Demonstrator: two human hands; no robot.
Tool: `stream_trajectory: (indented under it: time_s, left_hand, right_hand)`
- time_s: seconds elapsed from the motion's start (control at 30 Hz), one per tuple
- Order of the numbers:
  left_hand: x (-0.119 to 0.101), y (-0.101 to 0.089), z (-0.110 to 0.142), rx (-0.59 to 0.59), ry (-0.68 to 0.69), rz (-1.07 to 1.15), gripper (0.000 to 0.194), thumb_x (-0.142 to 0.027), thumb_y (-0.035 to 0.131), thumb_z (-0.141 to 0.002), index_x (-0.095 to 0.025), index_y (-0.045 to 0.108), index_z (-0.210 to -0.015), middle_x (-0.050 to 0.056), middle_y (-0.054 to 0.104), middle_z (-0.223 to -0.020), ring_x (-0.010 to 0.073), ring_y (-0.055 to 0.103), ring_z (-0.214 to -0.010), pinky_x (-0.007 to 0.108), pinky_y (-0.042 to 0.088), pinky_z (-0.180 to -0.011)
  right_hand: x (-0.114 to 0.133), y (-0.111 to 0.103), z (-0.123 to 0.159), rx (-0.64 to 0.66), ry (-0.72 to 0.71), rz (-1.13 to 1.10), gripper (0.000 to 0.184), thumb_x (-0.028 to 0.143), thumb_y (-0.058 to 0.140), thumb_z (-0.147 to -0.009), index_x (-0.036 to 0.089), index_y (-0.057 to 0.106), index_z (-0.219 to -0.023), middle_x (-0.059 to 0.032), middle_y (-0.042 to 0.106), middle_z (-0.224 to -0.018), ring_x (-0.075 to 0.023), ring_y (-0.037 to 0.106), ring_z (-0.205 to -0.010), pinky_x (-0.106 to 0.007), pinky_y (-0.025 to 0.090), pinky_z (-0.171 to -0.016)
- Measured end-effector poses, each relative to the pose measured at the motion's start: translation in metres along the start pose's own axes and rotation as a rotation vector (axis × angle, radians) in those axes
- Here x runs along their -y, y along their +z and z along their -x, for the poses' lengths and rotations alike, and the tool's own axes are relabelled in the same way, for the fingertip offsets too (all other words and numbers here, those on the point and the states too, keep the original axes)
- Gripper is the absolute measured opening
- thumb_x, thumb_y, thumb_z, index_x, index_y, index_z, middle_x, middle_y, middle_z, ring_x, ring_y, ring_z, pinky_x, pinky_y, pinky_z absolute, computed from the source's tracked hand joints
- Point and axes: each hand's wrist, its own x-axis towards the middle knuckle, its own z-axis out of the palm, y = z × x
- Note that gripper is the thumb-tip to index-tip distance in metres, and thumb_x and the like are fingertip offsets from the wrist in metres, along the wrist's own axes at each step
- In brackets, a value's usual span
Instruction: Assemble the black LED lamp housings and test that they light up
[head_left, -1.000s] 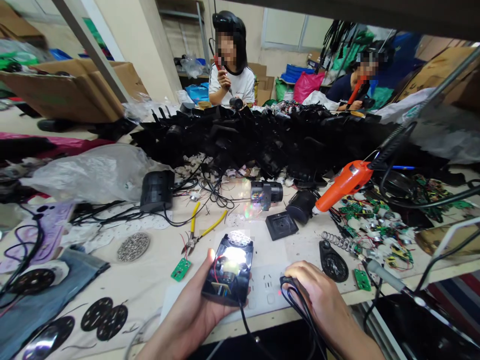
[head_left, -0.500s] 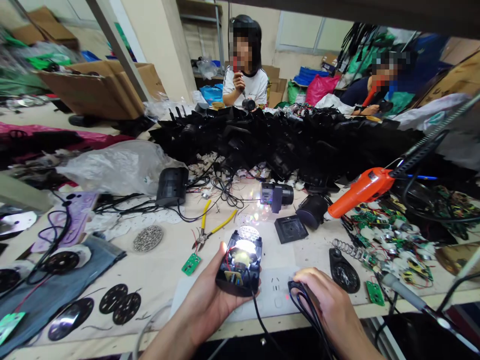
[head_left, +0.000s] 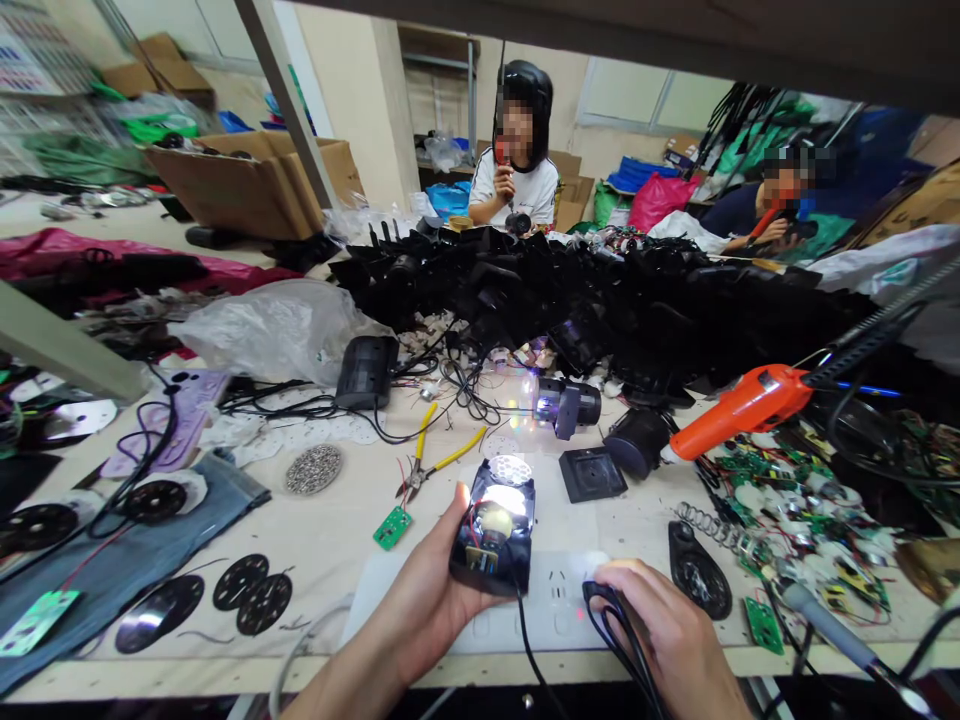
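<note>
My left hand (head_left: 424, 610) is closed around a small stage light (head_left: 491, 575) with an open black housing. Its lamp glows white, and red wires and a small board show inside. A black cord hangs from its lower end. My right hand (head_left: 664, 625) grips a looped black power cord (head_left: 611, 610), its end at the right part of a white power strip (head_left: 559, 580); whether the plug sits in a socket is hidden by my fingers. Yellow-handled cutters (head_left: 427, 470) and a green circuit board (head_left: 392, 527) lie beyond my left hand.
An orange electric screwdriver (head_left: 739, 405) hangs at right, above a heap of circuit boards (head_left: 810, 500). A soldering iron (head_left: 832, 615) is at lower right. Black housings (head_left: 525, 275) pile up across the back. Two people (head_left: 517, 170) work beyond. Screws (head_left: 313, 468) lie in a dish.
The view has swung slightly left, so everything sits farther right in it. Both hands keep their holds, and the lamp is lit in both frames.
</note>
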Motion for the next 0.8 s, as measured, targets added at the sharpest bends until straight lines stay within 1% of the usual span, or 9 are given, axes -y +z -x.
stream_trajectory:
  time_s: [0.13, 0.23, 0.3, 0.33, 0.43, 0.5, 0.6, 0.67, 0.8]
  left_hand:
    - [0.000, 0.000, -0.001, -0.005, 0.075, -0.043, 0.039, -0.041, 0.058, -0.091, -0.011, 0.061, -0.115, 0.013, 0.076, -0.090, 0.0228, 0.071, -0.071, 0.039, 0.059, -0.069]
    - [-0.001, 0.000, 0.000, -0.005, 0.097, -0.081, 0.044, -0.042, 0.058, -0.091, -0.012, 0.057, -0.123, 0.014, 0.076, -0.096, 0.0229, 0.071, -0.076, 0.038, 0.059, -0.072]
    - [0.000, 0.000, 0.001, 0.004, 0.081, -0.091, 0.047, -0.044, 0.055, -0.092, -0.010, 0.057, -0.124, 0.015, 0.076, -0.098, 0.0236, 0.071, -0.079, 0.038, 0.059, -0.073]
    - [0.001, 0.000, 0.001, 0.010, 0.070, -0.093, 0.048, -0.045, 0.054, -0.093, -0.009, 0.057, -0.124, 0.016, 0.076, -0.098, 0.0240, 0.071, -0.081, 0.037, 0.058, -0.074]
    - [0.004, 0.000, 0.001, 0.030, 0.040, -0.097, 0.049, -0.047, 0.052, -0.093, -0.007, 0.060, -0.120, 0.016, 0.075, -0.100, 0.0254, 0.071, -0.088, 0.037, 0.057, -0.077]
    - [0.006, 0.001, 0.001, 0.040, 0.032, -0.108, 0.049, -0.049, 0.052, -0.093, -0.007, 0.061, -0.118, 0.016, 0.075, -0.101, 0.0262, 0.070, -0.092, 0.038, 0.057, -0.079]
    - [0.008, 0.003, 0.003, 0.040, 0.034, -0.135, 0.050, -0.051, 0.052, -0.092, -0.009, 0.062, -0.116, 0.016, 0.074, -0.104, 0.0277, 0.068, -0.098, 0.040, 0.055, -0.083]
    - [0.009, 0.003, 0.004, 0.058, 0.047, -0.155, 0.052, -0.054, 0.051, -0.091, -0.010, 0.062, -0.118, 0.016, 0.073, -0.107, 0.0287, 0.066, -0.104, 0.041, 0.053, -0.087]
    - [0.012, -0.003, 0.004, 0.106, 0.147, -0.172, 0.055, -0.056, 0.052, -0.090, -0.013, 0.061, -0.123, 0.014, 0.070, -0.118, 0.0297, 0.056, -0.121, 0.042, 0.046, -0.099]
  right_hand:
    - [0.000, -0.009, -0.006, -0.006, -0.060, -0.008, 0.022, 0.025, 0.041, -0.101, 0.022, 0.062, -0.105, -0.0064, 0.072, -0.094, -0.0183, 0.071, -0.085, -0.025, 0.058, -0.072]
    - [-0.004, -0.022, -0.009, 0.043, -0.107, -0.012, 0.026, 0.019, 0.040, -0.099, 0.023, 0.063, -0.111, -0.0051, 0.074, -0.098, -0.0168, 0.072, -0.087, -0.022, 0.059, -0.074]
    - [-0.004, -0.033, -0.012, 0.053, -0.079, 0.007, 0.026, 0.019, 0.042, -0.098, 0.023, 0.064, -0.112, -0.0046, 0.074, -0.100, -0.0174, 0.072, -0.087, -0.023, 0.059, -0.075]
    - [-0.002, -0.038, -0.015, 0.030, -0.044, 0.018, 0.025, 0.020, 0.044, -0.098, 0.024, 0.065, -0.110, -0.0047, 0.073, -0.100, -0.0181, 0.072, -0.088, -0.024, 0.059, -0.076]
    - [0.016, -0.049, -0.034, -0.075, 0.037, 0.000, 0.020, 0.019, 0.048, -0.097, 0.025, 0.066, -0.104, -0.0056, 0.070, -0.099, -0.0195, 0.068, -0.090, -0.027, 0.056, -0.079]
    - [0.035, -0.051, -0.055, -0.105, -0.029, -0.070, 0.023, 0.013, 0.045, -0.096, 0.024, 0.064, -0.104, -0.0062, 0.067, -0.096, -0.0190, 0.065, -0.089, -0.028, 0.053, -0.077]
    - [0.063, -0.048, -0.089, 0.080, -0.158, -0.160, 0.028, 0.005, 0.042, -0.094, 0.021, 0.062, -0.106, -0.0070, 0.061, -0.094, -0.0192, 0.060, -0.088, -0.029, 0.051, -0.074]
    - [0.076, -0.044, -0.107, 0.201, -0.185, -0.132, 0.030, 0.001, 0.043, -0.092, 0.020, 0.063, -0.104, -0.0066, 0.057, -0.093, -0.0206, 0.056, -0.089, -0.032, 0.050, -0.074]
    - [0.088, -0.043, -0.128, 0.329, -0.204, -0.013, 0.026, -0.003, 0.048, -0.086, 0.018, 0.062, -0.091, -0.0055, 0.050, -0.091, -0.0213, 0.049, -0.088, -0.033, 0.048, -0.073]
